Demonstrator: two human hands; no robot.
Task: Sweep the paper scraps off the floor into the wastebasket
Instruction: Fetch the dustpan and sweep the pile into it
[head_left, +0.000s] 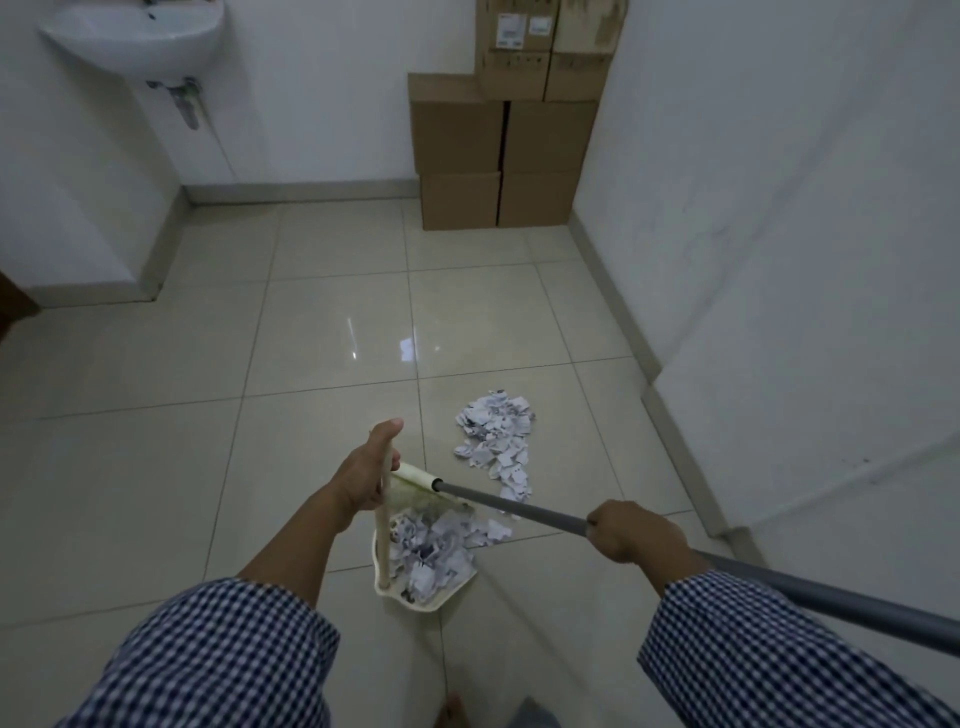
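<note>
1. Left hand (363, 475): fingers curled tight round the top of the upright cream handle (383, 525), thumb pointing up past its end. A firm grip.
2. Right hand (631, 530): fingers wrapped round the grey pole (519, 506), knuckles up, gripping partway along it. Behind the wrist the pole runs off to the lower right edge.
3. Between the hands, the pole slants up to the cream broom head (415, 475), which sits right beside the left fingers, bristles down.
4. Straight below the left fingers, the handle drops to the dustpan (415, 600), flat on the floor (156, 467).
5. And the pan is loaded: white scraps (431, 548) heaped in it, below the bristles, with a few spilling over its lip on the right hand's side.
6. Beyond the broom head, ahead of both hands, lies a loose pile (493, 431) of more scraps on the tiles, trailing back in a thin line toward the pole.
7. Nearer than the hands: blue-and-white checked sleeves (218, 654) on both arms, and a bare foot (452, 717) at the bottom edge.
8. Far out: brown boxes (498, 156) stacked in the far corner, and a white sink (140, 36) on the wall at the upper left.
</note>
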